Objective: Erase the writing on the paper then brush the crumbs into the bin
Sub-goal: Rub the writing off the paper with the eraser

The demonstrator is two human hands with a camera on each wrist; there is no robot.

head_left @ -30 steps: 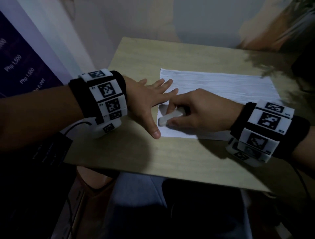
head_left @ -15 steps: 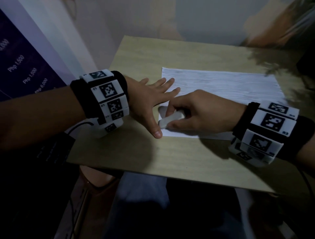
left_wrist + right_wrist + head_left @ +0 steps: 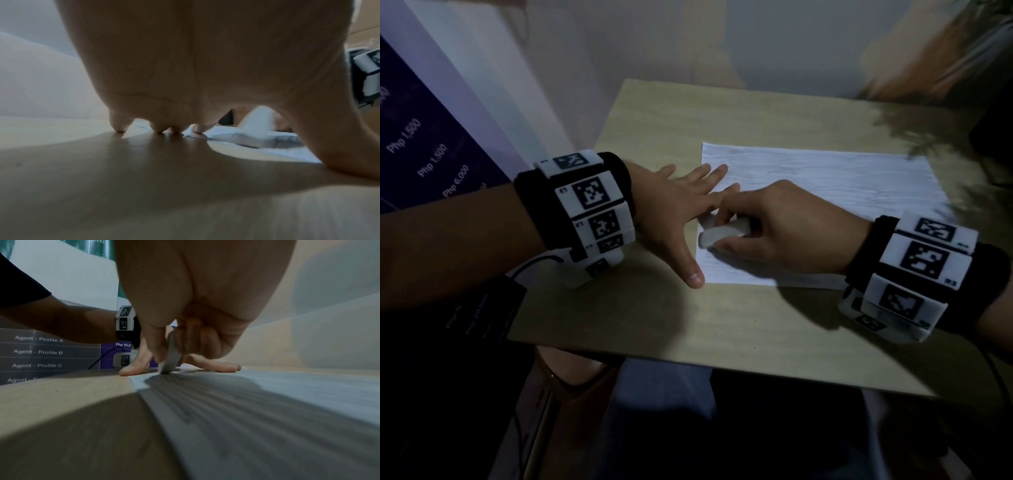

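A white sheet of paper point(image 3: 825, 192) lies on the light wooden table point(image 3: 722, 329), covered in faint lines of writing. My right hand point(image 3: 767, 226) pinches a white eraser point(image 3: 722, 234) and holds its end down on the paper's left edge; the eraser point(image 3: 171, 356) shows tilted between thumb and fingers in the right wrist view. My left hand point(image 3: 681, 212) lies flat with fingers spread, fingertips point(image 3: 197, 129) pressing the paper's point(image 3: 257, 146) left edge and the thumb on the table. The eraser point(image 3: 255, 123) appears blurred beyond them.
A purple banner point(image 3: 424, 161) with price text stands left of the table. A dark object point(image 3: 993, 144) sits at the table's far right edge. Below the table's front edge I see a reddish-brown round thing point(image 3: 571, 370). A wall runs behind the table.
The eraser and my right hand shift slightly on the paper's left edge between frames. My left hand stays pressed in the same place.
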